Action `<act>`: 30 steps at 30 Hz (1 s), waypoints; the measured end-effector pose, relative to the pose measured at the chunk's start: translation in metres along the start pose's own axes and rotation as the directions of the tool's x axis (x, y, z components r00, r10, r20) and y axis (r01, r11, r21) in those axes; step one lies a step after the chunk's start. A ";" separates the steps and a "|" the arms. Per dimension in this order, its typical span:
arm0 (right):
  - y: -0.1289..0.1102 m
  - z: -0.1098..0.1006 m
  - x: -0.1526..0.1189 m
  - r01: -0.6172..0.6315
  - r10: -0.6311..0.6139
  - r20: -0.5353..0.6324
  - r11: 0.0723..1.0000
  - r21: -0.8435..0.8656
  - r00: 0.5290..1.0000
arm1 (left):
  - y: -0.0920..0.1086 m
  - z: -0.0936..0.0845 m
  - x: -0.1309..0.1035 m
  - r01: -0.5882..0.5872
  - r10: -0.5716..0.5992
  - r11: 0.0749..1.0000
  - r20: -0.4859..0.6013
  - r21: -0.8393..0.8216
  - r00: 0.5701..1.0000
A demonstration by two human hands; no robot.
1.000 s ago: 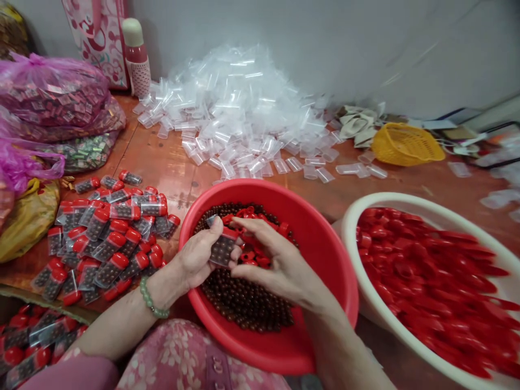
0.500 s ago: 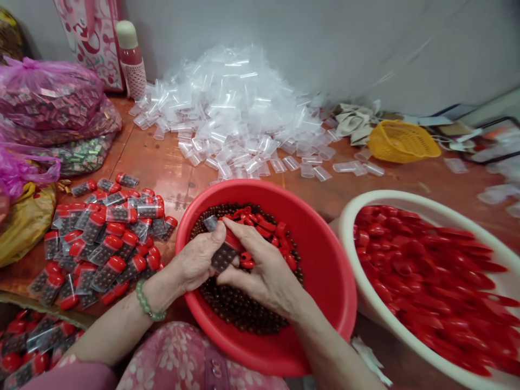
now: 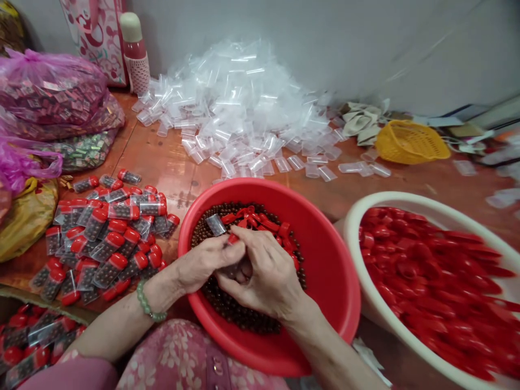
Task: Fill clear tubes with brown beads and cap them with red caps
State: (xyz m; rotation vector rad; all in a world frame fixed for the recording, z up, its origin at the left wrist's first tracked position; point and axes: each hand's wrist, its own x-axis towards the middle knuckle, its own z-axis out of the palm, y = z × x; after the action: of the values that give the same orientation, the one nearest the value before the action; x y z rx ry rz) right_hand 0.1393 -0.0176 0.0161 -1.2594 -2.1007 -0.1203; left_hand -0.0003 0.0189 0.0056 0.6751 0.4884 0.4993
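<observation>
Clasping a mostly hidden red-capped container [image 3: 233, 239] directly between them, the fingers of the left hand [image 3: 206, 262] and right hand [image 3: 270, 271] meet over the red basin's [image 3: 327, 298] left side, equally near it, its long axis unclear.

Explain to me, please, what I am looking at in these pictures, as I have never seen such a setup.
There is no machine here: a person works with bare hands, seen from a camera worn on the head, looking forward and down. The left hand and right hand meet around a small container, mostly hidden by the fingers, above a red basin. The basin holds brown beads, red plastic pieces and a clear tube. On the reddish-brown surface, red-capped containers lie to the left, clear tubes are heaped behind, and a white tub of red parts stands right.
</observation>
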 end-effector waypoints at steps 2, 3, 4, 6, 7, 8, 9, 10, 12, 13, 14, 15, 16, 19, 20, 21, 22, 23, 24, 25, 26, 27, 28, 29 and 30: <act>0.002 -0.002 -0.001 0.034 -0.034 0.007 0.999 -0.006 0.999 | 0.000 0.000 0.000 0.003 -0.004 1.000 0.016 0.020 1.000; 0.003 -0.003 -0.002 0.040 -0.040 0.024 0.999 -0.005 0.999 | -0.002 0.000 0.000 0.005 -0.005 0.999 0.013 0.032 1.000; 0.004 -0.004 -0.003 0.040 -0.040 0.047 0.999 0.000 0.998 | -0.003 0.001 0.000 0.002 -0.002 0.999 0.007 0.048 1.000; 0.005 -0.006 -0.005 0.044 -0.047 0.098 0.999 0.030 0.994 | -0.007 0.004 -0.002 -0.017 0.017 0.995 -0.006 0.095 1.000; 0.005 -0.007 -0.006 0.043 -0.051 0.133 0.997 0.062 0.990 | -0.007 0.006 -0.004 -0.025 0.027 0.991 -0.016 0.130 1.000; 0.005 -0.008 -0.007 0.037 -0.055 0.174 0.994 0.103 0.983 | -0.006 0.009 -0.008 -0.032 0.039 0.984 -0.035 0.175 0.999; 0.006 -0.009 -0.008 0.019 -0.052 0.228 0.989 0.146 0.972 | -0.004 0.012 -0.014 -0.034 0.050 0.972 -0.064 0.233 0.997; 0.007 -0.010 -0.009 -0.009 -0.043 0.284 0.984 0.179 0.958 | 0.001 0.014 -0.021 -0.037 0.072 0.951 -0.105 0.307 0.992; 0.011 -0.011 -0.012 -0.080 0.006 0.365 0.979 0.188 0.931 | 0.014 0.015 -0.041 -0.034 0.180 0.853 -0.233 0.521 0.956; 0.015 -0.011 -0.013 -0.112 0.042 0.378 0.980 0.165 0.925 | 0.023 0.012 -0.053 -0.010 0.273 0.763 -0.308 0.646 0.912; 0.019 -0.011 -0.014 -0.142 0.082 0.382 0.981 0.132 0.921 | 0.033 0.005 -0.064 0.045 0.388 0.642 -0.376 0.765 0.841; 0.024 -0.011 -0.016 -0.173 0.122 0.390 0.980 0.097 0.913 | 0.043 -0.005 -0.076 0.148 0.509 0.502 -0.429 0.852 0.746; 0.029 -0.010 -0.019 -0.202 0.159 0.409 0.977 0.064 0.898 | 0.052 -0.017 -0.086 0.265 0.626 0.362 -0.444 0.894 0.642; 0.043 -0.009 -0.028 -0.259 0.239 0.514 0.965 -0.033 0.824 | 0.074 -0.060 -0.104 0.529 0.866 0.033 -0.288 0.848 0.408; 0.047 -0.009 -0.030 -0.262 0.255 0.541 0.963 -0.067 0.802 | 0.078 -0.072 -0.105 0.561 0.900 -0.047 -0.209 0.826 0.383; 0.050 -0.009 -0.033 -0.254 0.263 0.557 0.962 -0.095 0.788 | 0.081 -0.081 -0.103 0.573 0.916 -0.107 -0.144 0.812 0.375; 0.052 -0.009 -0.034 -0.239 0.263 0.566 0.964 -0.118 0.781 | 0.081 -0.085 -0.098 0.559 0.919 -0.157 -0.087 0.814 0.385; 0.053 -0.009 -0.033 -0.219 0.255 0.572 0.967 -0.134 0.780 | 0.080 -0.085 -0.091 0.523 0.911 -0.197 -0.042 0.830 0.410; 0.053 -0.008 -0.030 -0.197 0.245 0.580 0.970 -0.145 0.777 | 0.077 -0.081 -0.082 0.468 0.896 -0.225 -0.007 0.855 0.444; 0.053 -0.007 -0.025 -0.178 0.233 0.593 0.973 -0.150 0.771 | 0.073 -0.074 -0.071 0.399 0.876 -0.243 0.023 0.884 0.481; 0.053 -0.005 -0.018 -0.164 0.224 0.614 0.975 -0.153 0.757 | 0.068 -0.065 -0.060 0.319 0.853 -0.252 0.054 0.914 0.519; 0.053 -0.001 -0.009 -0.156 0.220 0.643 0.975 -0.156 0.734 | 0.061 -0.055 -0.048 0.239 0.830 -0.254 0.084 0.937 0.552; 0.053 0.004 0.000 -0.156 0.222 0.675 0.975 -0.158 0.704 | 0.054 -0.045 -0.037 0.167 0.808 -0.252 0.112 0.953 0.578; 0.053 0.010 0.011 -0.163 0.235 0.708 0.972 -0.170 0.666 | 0.047 -0.038 -0.026 0.109 0.791 -0.243 0.132 0.964 0.597; 0.053 0.017 0.021 -0.168 0.257 0.730 0.966 -0.195 0.634 | 0.040 -0.032 -0.017 0.066 0.779 -0.230 0.143 0.971 0.610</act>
State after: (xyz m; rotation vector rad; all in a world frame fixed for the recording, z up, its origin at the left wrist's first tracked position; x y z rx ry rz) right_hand 0.1673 0.0326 0.0016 -1.8416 -2.6154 0.4966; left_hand -0.0424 0.0505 0.0155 2.3987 1.3425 1.0306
